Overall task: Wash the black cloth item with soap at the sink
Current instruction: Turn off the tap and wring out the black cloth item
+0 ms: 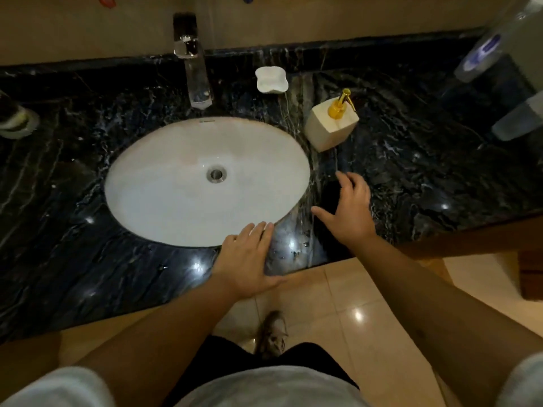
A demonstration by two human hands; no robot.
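sleeves: short, pale grey | forearms: bare | shorts: black | shoe: grey-brown, laced | hands: no rings

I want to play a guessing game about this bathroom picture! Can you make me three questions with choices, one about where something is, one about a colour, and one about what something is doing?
1. Where is the soap pump bottle?
A. inside the sink
B. on the counter right of the sink
C. on the floor

2. What colour is the pump top?
A. gold
B. green
C. pink

3. What is the left hand doing?
A. squeezing the bottle
B. turning the tap
C. lying flat on the counter edge

Answers:
1 B, the bottle stands on the dark counter beside the white sink.
2 A, the pump shines gold above the cream bottle.
3 C, its fingers are straight, resting by the sink rim and holding nothing; the right hand is spread open over a dark patch on the counter.
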